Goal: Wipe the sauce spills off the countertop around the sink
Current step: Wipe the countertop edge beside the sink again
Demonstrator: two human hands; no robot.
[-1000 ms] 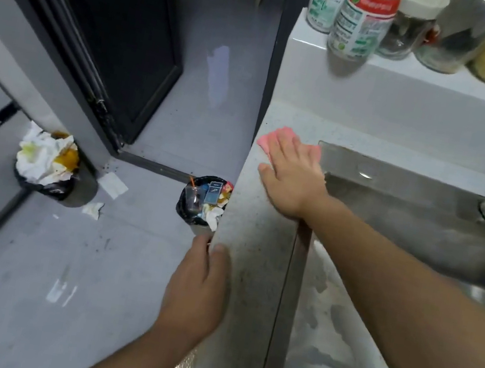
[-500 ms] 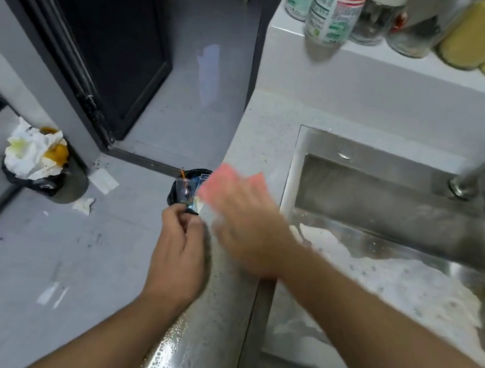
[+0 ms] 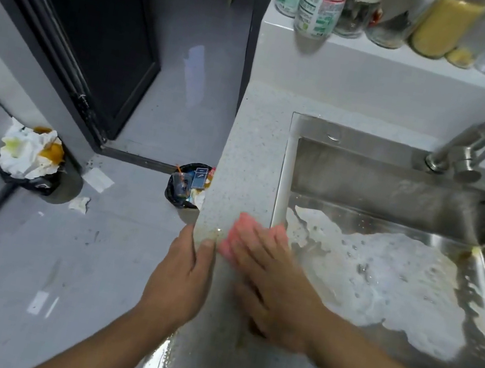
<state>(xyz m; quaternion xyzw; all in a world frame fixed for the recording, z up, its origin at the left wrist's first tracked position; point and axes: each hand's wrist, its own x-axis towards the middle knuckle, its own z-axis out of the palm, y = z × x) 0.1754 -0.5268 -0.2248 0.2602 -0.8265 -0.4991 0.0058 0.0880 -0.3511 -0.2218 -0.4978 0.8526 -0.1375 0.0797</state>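
Cloth point(image 3: 237, 231) is pink and sits flat on the narrow strip of countertop point(image 3: 250, 152) just left of the sink point(image 3: 365, 179), pinned under the right hand point(image 3: 271, 289). That hand is spread out, palm down, fingers fanned over the cloth so only the far edge and left corner peek out; the whole thing is a bit blurry. Left hand point(image 3: 181, 283) is curled over the outer edge of the counter, thumb on top right beside the cloth, fingers wrapped down the side out of sight. Counter looks wet and shiny closer to the camera. Sink has a big patch of white foam point(image 3: 390, 275) on the bottom, and the tap point(image 3: 467, 149) stands at the back rim. Bottles point(image 3: 321, 3) and jars line the ledge behind. Two full bins on the floor, a small one point(image 3: 185, 186) right against the counter end and another point(image 3: 34, 163) near the dark door point(image 3: 78, 25).
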